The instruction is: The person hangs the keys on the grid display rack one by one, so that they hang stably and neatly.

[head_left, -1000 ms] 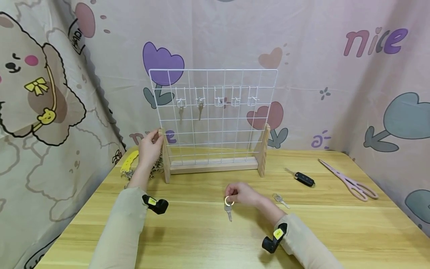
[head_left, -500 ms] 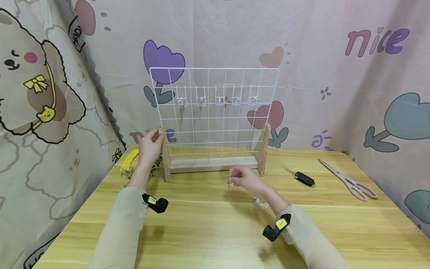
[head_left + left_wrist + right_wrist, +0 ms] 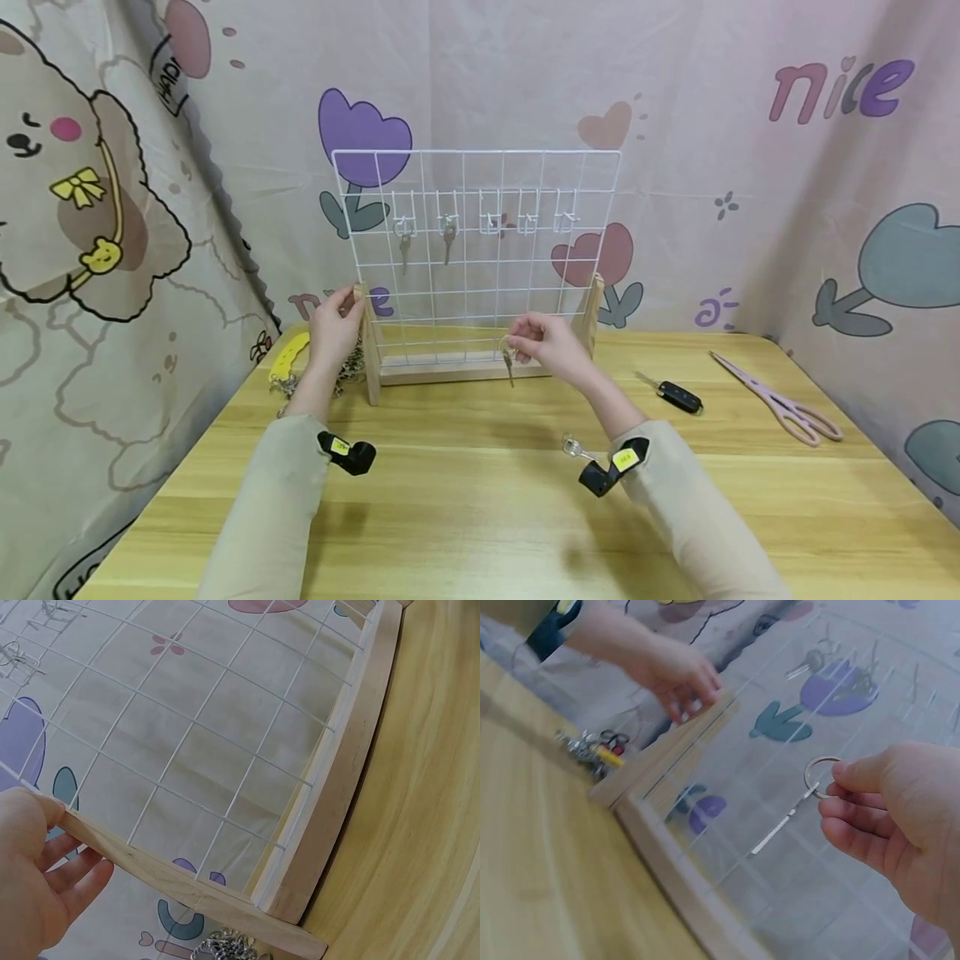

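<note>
In the head view, my left hand [image 3: 334, 327] grips the top of the left wooden post [image 3: 369, 350] of a white wire grid rack [image 3: 483, 292]. The left wrist view has the thumb on this post and the fingers behind it. My right hand [image 3: 551, 346] pinches a metal key ring [image 3: 819, 766] between thumb and fingers, a key [image 3: 780, 827] dangling from it. This hand is raised in front of the grid's lower right half. White hooks [image 3: 527, 221] line the upper grid; one key [image 3: 405, 250] hangs from the leftmost, another key [image 3: 449, 242] from the second.
On the table [image 3: 450, 517], a loose key with ring [image 3: 576, 447] lies below my right forearm. A black car key [image 3: 678, 397] and pink-handled scissors [image 3: 780, 400] lie on the right. Behind my left arm are a yellow item [image 3: 289, 357] and a heap of metal chains [image 3: 351, 367].
My right hand has lifted the key up and away from me, toward the grid. The loose key on the table lies further left than a second ago. The left hand stays put.
</note>
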The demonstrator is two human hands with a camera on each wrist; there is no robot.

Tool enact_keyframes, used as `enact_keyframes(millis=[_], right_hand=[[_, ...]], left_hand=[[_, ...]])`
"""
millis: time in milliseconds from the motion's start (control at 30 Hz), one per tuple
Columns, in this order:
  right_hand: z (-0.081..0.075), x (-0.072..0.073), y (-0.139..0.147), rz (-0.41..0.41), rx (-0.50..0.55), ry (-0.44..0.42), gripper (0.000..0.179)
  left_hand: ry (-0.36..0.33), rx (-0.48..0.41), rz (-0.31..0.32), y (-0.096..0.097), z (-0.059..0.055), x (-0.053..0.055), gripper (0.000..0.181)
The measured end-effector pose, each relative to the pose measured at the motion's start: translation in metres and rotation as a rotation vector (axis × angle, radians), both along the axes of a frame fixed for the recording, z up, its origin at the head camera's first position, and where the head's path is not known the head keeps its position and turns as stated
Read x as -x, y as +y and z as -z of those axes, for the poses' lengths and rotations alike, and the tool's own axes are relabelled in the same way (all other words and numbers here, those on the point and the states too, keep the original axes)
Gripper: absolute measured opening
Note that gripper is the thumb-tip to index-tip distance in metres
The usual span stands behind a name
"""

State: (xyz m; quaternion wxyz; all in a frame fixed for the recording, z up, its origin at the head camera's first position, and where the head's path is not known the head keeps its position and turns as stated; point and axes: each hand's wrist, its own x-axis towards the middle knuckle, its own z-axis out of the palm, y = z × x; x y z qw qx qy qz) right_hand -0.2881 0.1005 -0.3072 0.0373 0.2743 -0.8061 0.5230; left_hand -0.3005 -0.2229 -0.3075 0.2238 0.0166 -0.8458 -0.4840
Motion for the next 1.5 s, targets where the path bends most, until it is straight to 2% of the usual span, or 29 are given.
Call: enact_keyframes(millis=[333, 700, 933, 1133, 1500], right_hand=[[-0.040, 0.010, -0.014, 0.051, 0.160, 0.042, 0.011], [-0.076, 0.017, -0.022, 0.104, 0.253, 0.090, 0.012], [-0.087, 0.019, -0.025, 0.117, 0.337, 0.089, 0.013], [-0.092, 0.021, -0.031, 0.127, 0.440, 0.076, 0.006], [-0.109, 0.021, -0.048, 0.224, 0.521, 0.075, 0.011]], left_hand=[[-0.014, 0.001, 0.000, 0.002, 0.001, -0.004, 0.046], [-0.023, -0.003, -0.010, 0.001, 0.003, -0.002, 0.046], [-0.025, 0.000, -0.019, 0.001, 0.002, -0.002, 0.046], [-0.027, -0.002, -0.029, 0.002, -0.001, -0.003, 0.046], [-0.027, -0.006, -0.030, 0.004, -0.005, -0.003, 0.045]])
